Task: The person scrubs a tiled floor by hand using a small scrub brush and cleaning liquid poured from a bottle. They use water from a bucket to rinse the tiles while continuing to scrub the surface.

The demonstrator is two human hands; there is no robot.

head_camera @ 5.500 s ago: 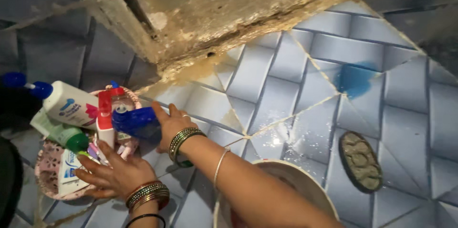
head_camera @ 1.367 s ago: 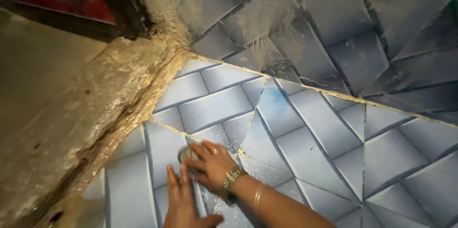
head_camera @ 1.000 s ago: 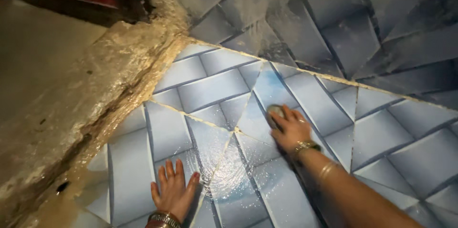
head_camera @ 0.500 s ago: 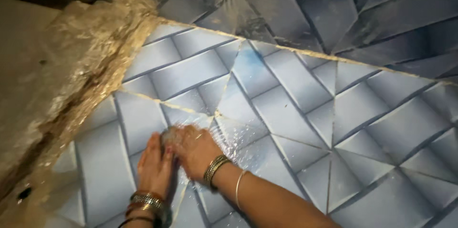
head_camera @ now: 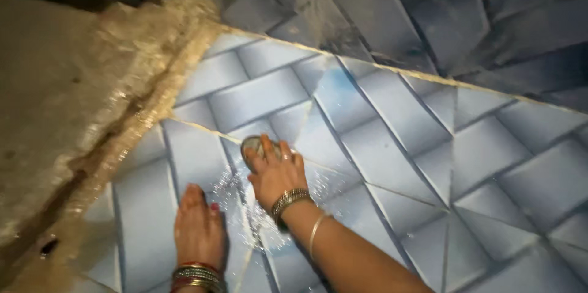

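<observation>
My right hand point(head_camera: 277, 178) presses a round scrubber point(head_camera: 253, 145) under its fingertips, left of frame centre on the wet tiles point(head_camera: 380, 146); my left hand point(head_camera: 197, 227) lies flat, empty, lower left.

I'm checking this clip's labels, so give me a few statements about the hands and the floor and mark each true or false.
1. The right hand presses a scrubber on the tiles. True.
2. The left hand holds a blue bottle. False: it lies flat on the tiles, holding nothing.
3. The tiles around the hands are wet. True: droplets glisten there.
4. Both wrists are bare. False: both wear bangles.
5. The rough ledge lies to the right of the hands. False: it is on the left.
</observation>
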